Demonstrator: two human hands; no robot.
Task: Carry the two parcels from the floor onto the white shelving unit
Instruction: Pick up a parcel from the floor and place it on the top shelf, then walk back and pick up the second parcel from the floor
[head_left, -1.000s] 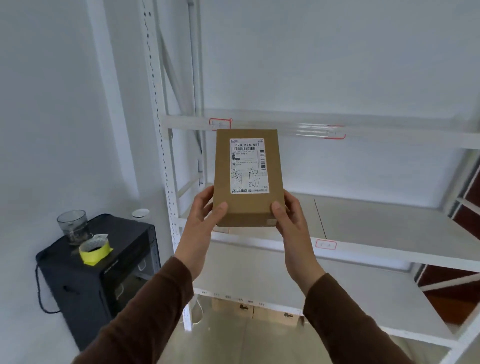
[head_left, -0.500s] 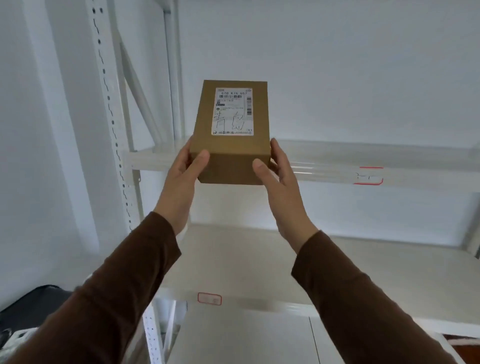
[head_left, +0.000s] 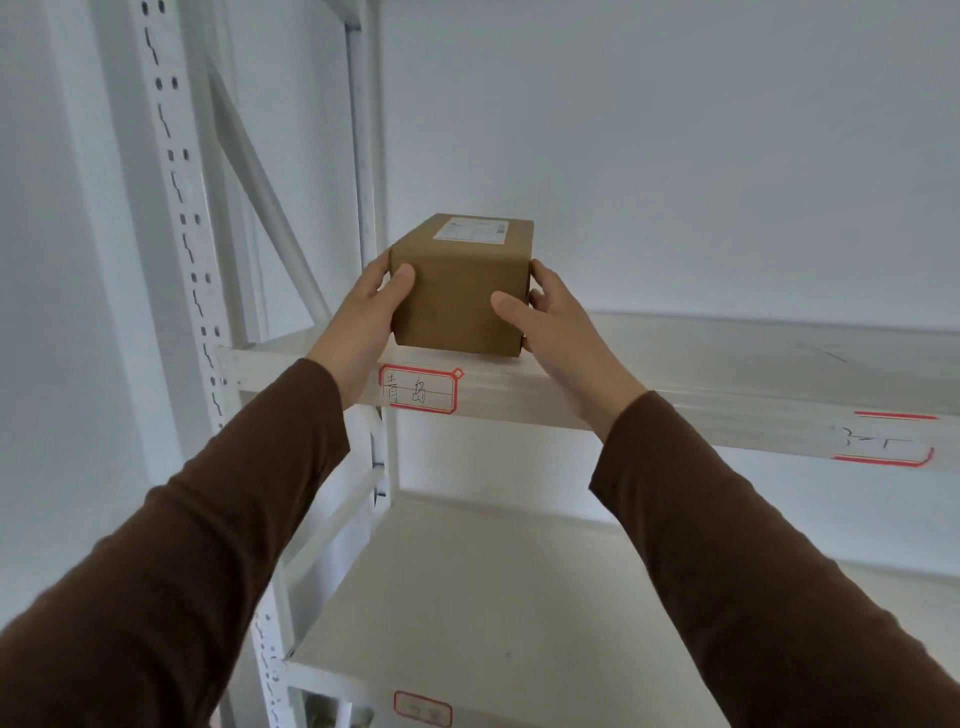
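Both arms in brown sleeves reach up and forward. The left hand (head_left: 366, 317) and right hand (head_left: 553, 325) clasp opposite sides of the brown parcel (head_left: 462, 291), thumbs pressed on its near face. The parcel sits at the front edge of the upper shelf (head_left: 727, 364), directly above a red-bordered label (head_left: 420, 389).

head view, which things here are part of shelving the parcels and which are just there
Part of the job:
- brown parcel, at the front edge of the upper shelf
- left hand and right hand, one on each side of it
- white shelving unit

Just there:
- red-bordered label under the parcel
- second label
- lower shelf
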